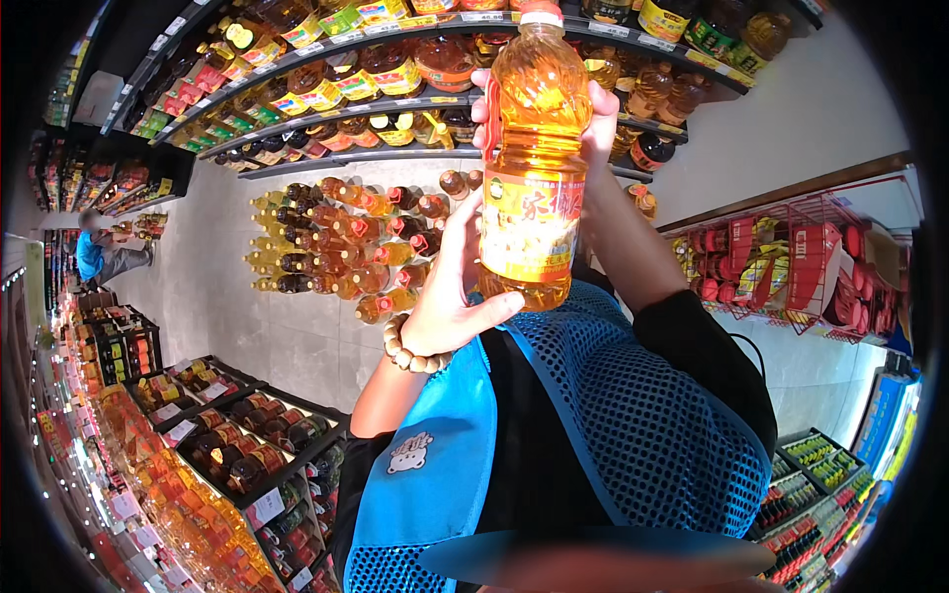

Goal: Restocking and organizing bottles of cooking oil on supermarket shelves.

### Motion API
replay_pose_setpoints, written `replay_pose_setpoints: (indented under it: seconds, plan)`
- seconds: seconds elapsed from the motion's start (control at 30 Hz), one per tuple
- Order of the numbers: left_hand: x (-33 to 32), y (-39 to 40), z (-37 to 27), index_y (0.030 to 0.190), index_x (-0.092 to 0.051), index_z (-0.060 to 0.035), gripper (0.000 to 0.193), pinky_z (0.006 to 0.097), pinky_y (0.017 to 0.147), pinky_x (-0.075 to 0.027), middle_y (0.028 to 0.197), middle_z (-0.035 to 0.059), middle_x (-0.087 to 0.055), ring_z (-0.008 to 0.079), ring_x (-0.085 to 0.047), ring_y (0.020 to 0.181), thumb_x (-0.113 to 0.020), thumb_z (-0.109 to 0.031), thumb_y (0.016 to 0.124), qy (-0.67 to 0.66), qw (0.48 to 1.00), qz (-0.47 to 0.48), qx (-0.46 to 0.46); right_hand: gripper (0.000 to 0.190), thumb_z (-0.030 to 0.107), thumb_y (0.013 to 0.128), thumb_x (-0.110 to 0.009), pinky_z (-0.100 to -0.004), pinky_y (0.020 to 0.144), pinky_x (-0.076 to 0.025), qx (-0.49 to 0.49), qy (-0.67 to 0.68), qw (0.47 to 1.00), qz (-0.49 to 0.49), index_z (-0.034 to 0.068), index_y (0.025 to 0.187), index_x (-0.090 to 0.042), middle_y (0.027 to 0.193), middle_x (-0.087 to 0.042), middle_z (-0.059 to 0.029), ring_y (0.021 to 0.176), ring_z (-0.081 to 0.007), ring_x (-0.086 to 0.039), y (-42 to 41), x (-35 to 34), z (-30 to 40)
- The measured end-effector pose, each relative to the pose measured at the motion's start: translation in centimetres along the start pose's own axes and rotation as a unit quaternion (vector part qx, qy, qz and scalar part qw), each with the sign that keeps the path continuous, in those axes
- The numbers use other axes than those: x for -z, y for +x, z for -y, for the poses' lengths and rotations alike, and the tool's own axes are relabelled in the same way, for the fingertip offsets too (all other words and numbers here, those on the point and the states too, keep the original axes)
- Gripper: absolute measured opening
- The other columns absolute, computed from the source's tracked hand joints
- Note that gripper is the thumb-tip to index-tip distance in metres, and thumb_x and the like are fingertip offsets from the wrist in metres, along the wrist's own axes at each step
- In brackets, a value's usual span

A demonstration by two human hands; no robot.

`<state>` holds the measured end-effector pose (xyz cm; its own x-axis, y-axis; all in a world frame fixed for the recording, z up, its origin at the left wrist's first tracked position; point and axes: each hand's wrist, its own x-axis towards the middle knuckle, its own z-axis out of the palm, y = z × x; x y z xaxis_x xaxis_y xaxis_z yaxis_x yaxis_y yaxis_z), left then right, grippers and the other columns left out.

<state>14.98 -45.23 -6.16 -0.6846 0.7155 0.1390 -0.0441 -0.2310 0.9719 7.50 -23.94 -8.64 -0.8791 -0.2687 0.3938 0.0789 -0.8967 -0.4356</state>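
Note:
A large clear plastic bottle of golden cooking oil [535, 152] stands upright before my chest, its red cap at the top of the view. My left hand [448, 300], with a wooden bead bracelet [406, 356] on the wrist, holds it low, thumb across the base. From behind, my right hand [602, 126] grips its upper part; fingertips show on the left side by a red handle [492, 118]. The front label [530, 222] bears writing and catches bright glare. Several rows of oil bottles [356, 230] stand on the floor just beyond my left hand.
Shelves [311, 52] full of oil bottles curve across the front. A red wire rack [808, 252] with packaged goods is at right. Display crates [230, 437] of bottles stand at lower left. A person in a blue vest [90, 252] crouches by bottles at far left.

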Motion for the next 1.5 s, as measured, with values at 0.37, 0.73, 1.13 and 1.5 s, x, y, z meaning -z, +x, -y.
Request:
replay_pose_setpoints:
  seconds: [0.37,0.73,1.13,1.5]
  plan:
    - [0.6,-0.5,1.0,0.151,-0.006,-0.0031,0.099,0.0421,0.114,-0.026,0.153,0.0165,-0.023,0.0271,-0.026,0.142,-0.074,-0.015,0.08,0.006,0.999,0.033,-0.005,0.105,0.067,0.073,-0.054,-0.0448,0.083,-0.056,-0.006,0.008,1.0,0.006,-0.011,0.14,-0.03,0.117,-0.057,-0.0264,0.097,-0.0355,-0.065,-0.6,-1.7,0.3]
    - [1.1,-1.1,1.0,0.151,-0.008,0.0006,0.096,0.0404,0.114,-0.026,0.15,0.0161,-0.028,0.0254,-0.03,0.139,-0.071,-0.005,0.079,-0.003,1.0,0.005,0.015,0.079,0.057,0.087,-0.041,-0.0466,0.088,-0.054,0.006,-0.14,0.976,-0.168,-0.004,0.137,-0.041,0.128,-0.055,-0.0255,0.106,-0.0358,-0.063,-0.3,-2.6,-0.6]
    - [0.8,-1.3,0.1,0.148,-0.019,-0.0019,0.107,0.0414,0.108,-0.038,0.142,0.0166,-0.04,0.0263,-0.043,0.131,-0.088,-0.015,0.066,0.03,0.997,-0.065,-0.011,0.061,0.046,0.095,-0.037,-0.0479,0.098,-0.047,-0.056,-0.049,0.98,-0.182,-0.002,0.132,-0.045,0.125,-0.059,-0.0213,0.111,-0.033,-0.061,0.5,-1.0,-0.3]
    - [1.9,-2.9,0.2,0.15,-0.019,-0.0026,0.096,0.0378,0.103,-0.042,0.142,0.0163,-0.041,0.0247,-0.046,0.129,-0.08,-0.019,0.077,0.073,0.996,-0.044,0.001,0.089,0.065,0.083,-0.037,-0.0524,0.088,-0.052,-0.027,0.071,0.997,-0.024,-0.006,0.138,-0.039,0.13,-0.052,-0.0253,0.106,-0.0406,-0.061,1.0,-1.5,-0.8]
